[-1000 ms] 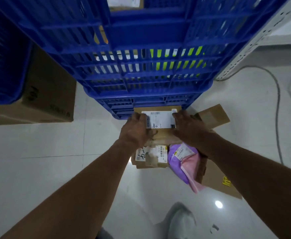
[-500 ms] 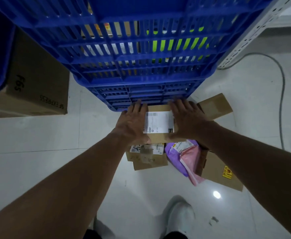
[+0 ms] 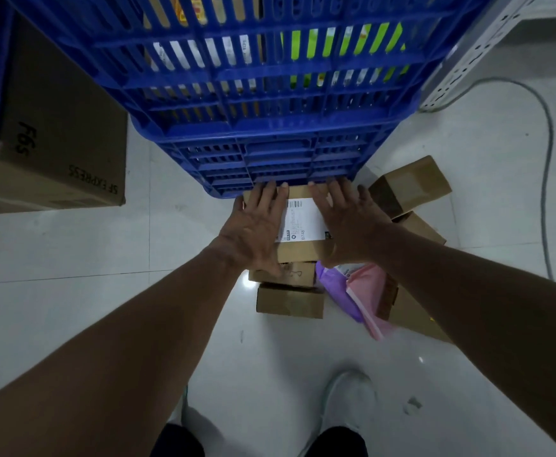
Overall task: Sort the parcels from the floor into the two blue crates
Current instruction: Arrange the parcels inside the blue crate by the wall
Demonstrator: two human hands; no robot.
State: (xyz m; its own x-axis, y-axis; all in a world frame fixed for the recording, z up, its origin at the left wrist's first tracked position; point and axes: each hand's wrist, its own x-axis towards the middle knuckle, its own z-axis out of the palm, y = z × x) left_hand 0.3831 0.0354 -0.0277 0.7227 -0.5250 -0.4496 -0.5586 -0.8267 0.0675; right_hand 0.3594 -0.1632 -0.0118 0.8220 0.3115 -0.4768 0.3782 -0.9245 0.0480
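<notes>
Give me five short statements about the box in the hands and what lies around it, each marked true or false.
1. Both the left hand and the right hand lie with straight fingers on the labelled box. True.
2. That box's label faces the floor. False: it faces up, between the hands.
3. A purple mailer and a pink mailer lie on the floor, right of the small brown boxes. True.
4. The blue crate is empty. False: a green parcel and others show through its slats.
5. The big carton at the left reads SF EXPRESS. True.
</notes>
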